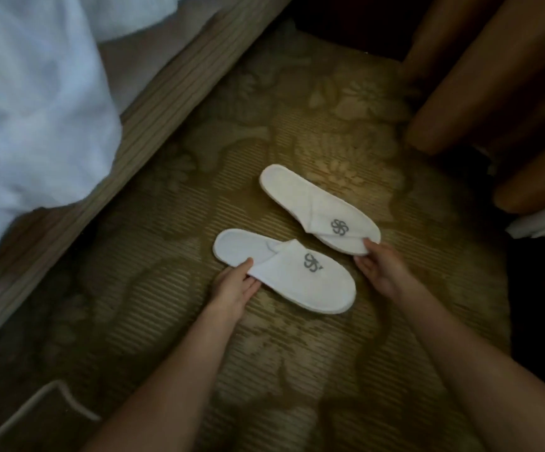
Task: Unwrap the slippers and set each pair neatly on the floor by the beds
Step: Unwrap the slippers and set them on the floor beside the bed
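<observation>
1. Placement step is under way — two white slippers are lying unwrapped on the patterned carpet floor (153, 337), no wrapper showing in view.
2. Near slipper (284, 270) is resting flat, grey logo up, beside the wooden bed base (153, 125) that is running along the floor's left side; white bedding (29, 102) is hanging over it.
3. Far slipper (320, 208) is lying roughly parallel to the near one, close but apart, offset toward the brown curtain folds (492, 93) at the floor's right edge.
4. Left hand (235, 288) is gripping the near slipper's side edge — thumb on top, fingers (251, 285) tucked under the strap's rim.
5. Right hand (382, 269) is pinching the far slipper's toe end, thumb over and fingers beneath.
6. Judgement: this pair is being squared up, not yet let go. The toes are staggered, so the next move is probably calling for a small slide of one slipper to level the two, then both hands letting go.
7. A pale cord (36, 409) is lying at the floor's lower left corner, well apart.
</observation>
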`<state>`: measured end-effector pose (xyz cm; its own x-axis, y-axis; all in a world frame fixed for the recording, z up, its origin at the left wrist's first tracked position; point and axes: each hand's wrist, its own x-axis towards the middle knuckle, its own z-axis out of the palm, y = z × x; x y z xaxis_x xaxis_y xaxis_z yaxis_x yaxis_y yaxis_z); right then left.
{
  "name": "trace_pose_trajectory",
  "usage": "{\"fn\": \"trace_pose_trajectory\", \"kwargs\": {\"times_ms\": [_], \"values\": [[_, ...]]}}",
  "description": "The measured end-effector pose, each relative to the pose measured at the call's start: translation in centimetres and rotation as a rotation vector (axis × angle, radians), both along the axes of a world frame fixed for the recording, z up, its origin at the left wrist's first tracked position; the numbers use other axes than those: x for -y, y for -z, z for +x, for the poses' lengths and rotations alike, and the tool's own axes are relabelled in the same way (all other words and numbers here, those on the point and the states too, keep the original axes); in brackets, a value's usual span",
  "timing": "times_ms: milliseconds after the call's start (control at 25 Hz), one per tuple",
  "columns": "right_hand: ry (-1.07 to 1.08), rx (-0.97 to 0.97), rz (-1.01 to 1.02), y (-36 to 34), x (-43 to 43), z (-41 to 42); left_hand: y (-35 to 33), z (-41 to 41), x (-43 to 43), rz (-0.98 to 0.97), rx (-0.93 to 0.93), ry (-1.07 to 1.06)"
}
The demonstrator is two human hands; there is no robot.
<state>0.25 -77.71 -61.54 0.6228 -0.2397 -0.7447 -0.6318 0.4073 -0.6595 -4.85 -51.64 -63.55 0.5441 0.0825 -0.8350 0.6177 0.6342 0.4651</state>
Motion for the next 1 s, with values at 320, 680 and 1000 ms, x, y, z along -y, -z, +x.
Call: {"fn": "trace_pose_trajectory", "kwargs": {"times_ms": [320,680,1000], "values": [[-0.196,0.061,-0.732,1.5,-3.5,-1.9,-1.8,-0.5,-0.2,0.247,-0.089,-0.074],[-0.320,0.098,-0.068,-1.3,-3.2,-7.3,-4.8,-0.1,-0.8,0.200,0.104,-0.196],[-0.002,0.243,-0.053,-2.3,1.1,4.0,-4.2,6.9,1.0,0.882,0.477,0.783]]}}
